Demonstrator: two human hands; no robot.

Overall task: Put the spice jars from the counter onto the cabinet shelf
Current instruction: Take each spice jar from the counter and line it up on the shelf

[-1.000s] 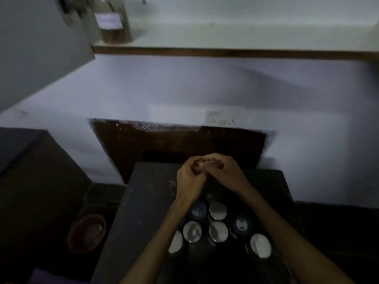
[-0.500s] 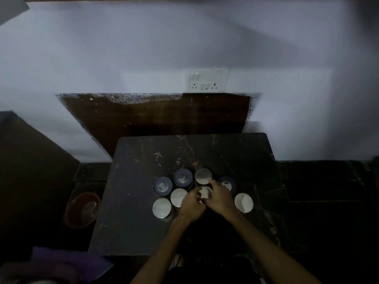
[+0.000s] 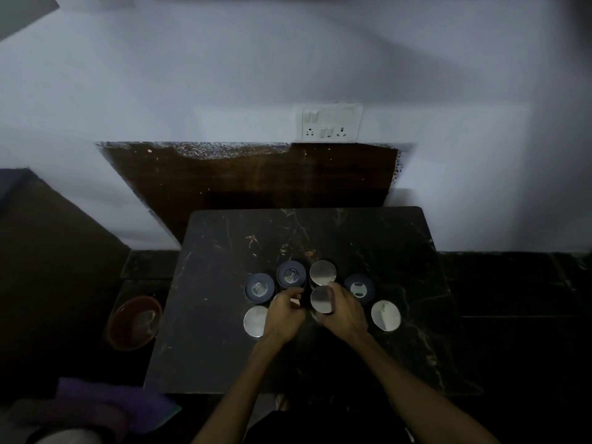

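Several spice jars stand clustered on the dark marble counter (image 3: 221, 354), seen from above. Three have blue lids (image 3: 260, 288) (image 3: 290, 275) (image 3: 360, 288); others have silver lids (image 3: 323, 273) (image 3: 386, 315) (image 3: 254, 321). My right hand (image 3: 346, 315) is wrapped around a silver-lidded jar (image 3: 321, 299) in the middle of the cluster. My left hand (image 3: 283, 314) curls over the neighbouring jar, which is almost fully hidden under the fingers. The cabinet shelf is out of view.
A red bowl (image 3: 134, 323) sits low to the left of the counter, with a purple cloth (image 3: 105, 402) below it. A switch and socket plate (image 3: 330, 123) is on the white wall behind. A grey cabinet door corner (image 3: 19, 14) shows top left.
My view has tilted down from the shelf to the counter. Both hands, clasped together above the jars a second ago, have dropped onto the cluster and separated, each onto its own jar.
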